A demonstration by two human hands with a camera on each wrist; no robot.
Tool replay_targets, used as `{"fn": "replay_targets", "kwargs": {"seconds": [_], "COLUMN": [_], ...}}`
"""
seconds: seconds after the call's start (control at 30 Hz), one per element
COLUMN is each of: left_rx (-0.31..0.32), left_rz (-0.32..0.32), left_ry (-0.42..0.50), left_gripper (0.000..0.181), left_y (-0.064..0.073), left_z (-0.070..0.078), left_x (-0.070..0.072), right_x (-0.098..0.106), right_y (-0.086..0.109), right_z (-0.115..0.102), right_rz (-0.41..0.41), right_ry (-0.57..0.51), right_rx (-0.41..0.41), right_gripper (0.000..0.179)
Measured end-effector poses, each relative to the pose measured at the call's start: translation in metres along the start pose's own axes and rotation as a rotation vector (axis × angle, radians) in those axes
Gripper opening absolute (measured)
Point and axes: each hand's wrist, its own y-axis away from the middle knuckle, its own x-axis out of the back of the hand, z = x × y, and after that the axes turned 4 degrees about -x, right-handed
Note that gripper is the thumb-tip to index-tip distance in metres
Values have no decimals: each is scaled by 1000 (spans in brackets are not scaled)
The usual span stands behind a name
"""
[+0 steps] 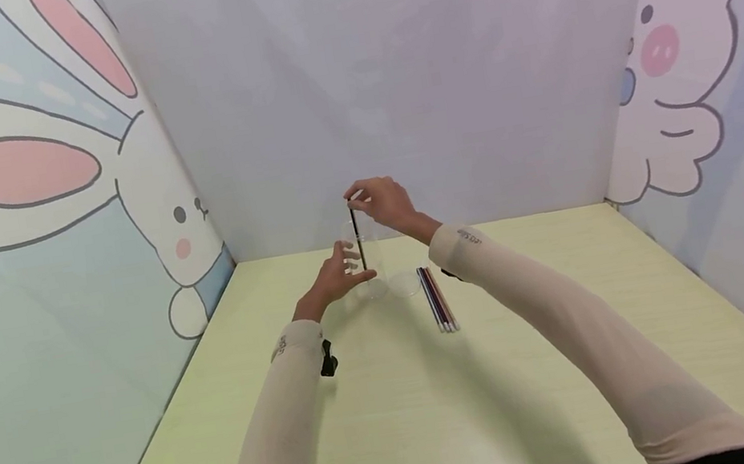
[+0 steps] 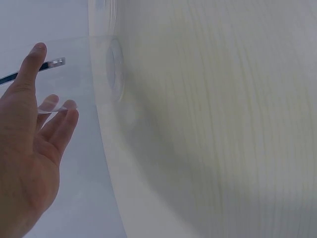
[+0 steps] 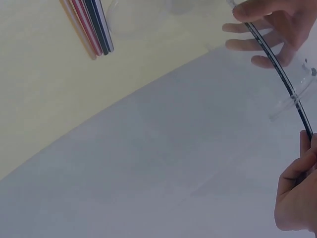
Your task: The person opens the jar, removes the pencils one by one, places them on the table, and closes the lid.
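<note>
My left hand [image 1: 334, 277] is wrapped around a clear, see-through cylinder [image 2: 116, 69] that stands upright on the table, thumb on one side and fingers on the other. Above it, my right hand [image 1: 383, 202] pinches the upper end of a dark striped pencil [image 3: 275, 62]. The pencil passes down through the cylinder's open rim [image 3: 282, 106], its pale-tipped lower end hanging inside, above the base. Just right of the cylinder lies a clear round lid or dish [image 1: 405, 284]. Several coloured pencils [image 1: 437, 299] lie side by side farther right, pale ends toward me.
The pale wooden table [image 1: 362, 444] carries these things near its far edge. A plain light curtain or wall [image 1: 406, 80] rises behind. Side panels with cartoon animals [image 1: 155, 201] stand left and right.
</note>
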Motion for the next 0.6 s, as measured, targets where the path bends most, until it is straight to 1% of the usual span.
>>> {"fn": "replay_targets", "kwargs": {"seconds": [0.2,0.37,0.6], "left_rx": [-5,3,0], "left_rz": [-7,-5,-9], "left_ry": [19,-3,-17], "left_gripper": [79,78,78], "left_y": [0,1,-1], "left_z": [-1,-2,-2], "left_x": [1,0,-1], "right_x": [16,28,45], "right_y": [-8,-10,-16], "right_z": [-4,-5,-6], "right_rz": [31,61,136], "right_ry": [-13,-40,-58], "right_rx": [5,11,18], "right_gripper": [19,21,22]}}
